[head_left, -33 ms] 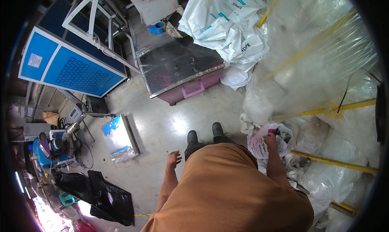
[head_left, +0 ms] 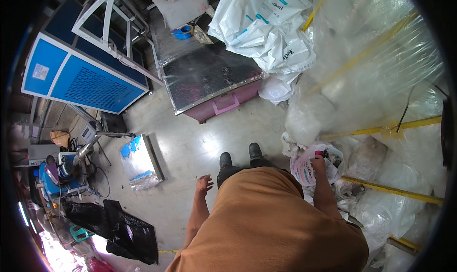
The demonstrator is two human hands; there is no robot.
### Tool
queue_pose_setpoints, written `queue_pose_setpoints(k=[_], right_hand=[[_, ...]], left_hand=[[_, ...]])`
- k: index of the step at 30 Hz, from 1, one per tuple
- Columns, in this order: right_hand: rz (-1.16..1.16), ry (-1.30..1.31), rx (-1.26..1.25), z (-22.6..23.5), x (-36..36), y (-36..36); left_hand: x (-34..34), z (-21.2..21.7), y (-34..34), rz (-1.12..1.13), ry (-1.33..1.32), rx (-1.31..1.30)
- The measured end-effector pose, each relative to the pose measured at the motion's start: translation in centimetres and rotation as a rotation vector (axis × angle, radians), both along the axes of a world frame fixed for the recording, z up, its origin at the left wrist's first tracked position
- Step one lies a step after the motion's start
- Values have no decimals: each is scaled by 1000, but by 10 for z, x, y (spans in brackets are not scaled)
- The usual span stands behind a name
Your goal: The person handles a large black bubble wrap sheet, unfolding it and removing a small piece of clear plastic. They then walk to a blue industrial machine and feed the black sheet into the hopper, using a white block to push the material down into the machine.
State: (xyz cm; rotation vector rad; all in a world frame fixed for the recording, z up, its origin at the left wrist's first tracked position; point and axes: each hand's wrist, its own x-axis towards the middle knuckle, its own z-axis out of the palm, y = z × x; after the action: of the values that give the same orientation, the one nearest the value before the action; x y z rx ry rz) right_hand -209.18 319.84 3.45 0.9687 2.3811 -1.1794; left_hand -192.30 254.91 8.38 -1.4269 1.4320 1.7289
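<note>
Down on my right, my right hand (head_left: pixel 318 164) is closed on a small dark-pink and black object (head_left: pixel 320 153), whose kind I cannot make out. It is over the mouth of a white bag (head_left: pixel 300 170) with pinkish and blue print, which has crumpled dark and pale scraps inside. My left hand (head_left: pixel 204 184) hangs at my left side above the concrete floor, its fingers loosely bent and partly apart. Nothing I can name shows in it.
Large clear plastic bags (head_left: pixel 371 82) fill the right side behind yellow rails (head_left: pixel 395 190). Ahead stand a pink chest (head_left: pixel 214 110) with a dark lid and white printed sacks (head_left: pixel 266 29). To the left are a blue cabinet (head_left: pixel 100 82), a platform scale (head_left: pixel 140 160) and black sheeting (head_left: pixel 114 229).
</note>
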Motion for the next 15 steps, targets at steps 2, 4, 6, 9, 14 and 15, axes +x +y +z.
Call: queue_pose_setpoints(k=[2,4,6,9,14,15], right_hand=[[41,89,101,-19,2,32],[101,205,312,-60,8,82],[97,172,277,-72,12,103],[607,-44,819,-82,37,176],[-203,-39,499,-35,48,134],[-174,-57,488,-30,47,141]], left_hand=[[-25,9,9,-36,8,-36],[-33,3,19,-27,30,-24],[-45,-4,17,-41,37,-16],[-44,-26,28,-75,20,32],[-58,-21,0,-228,-18,12],[-56,-9,10,-252,10,-12]])
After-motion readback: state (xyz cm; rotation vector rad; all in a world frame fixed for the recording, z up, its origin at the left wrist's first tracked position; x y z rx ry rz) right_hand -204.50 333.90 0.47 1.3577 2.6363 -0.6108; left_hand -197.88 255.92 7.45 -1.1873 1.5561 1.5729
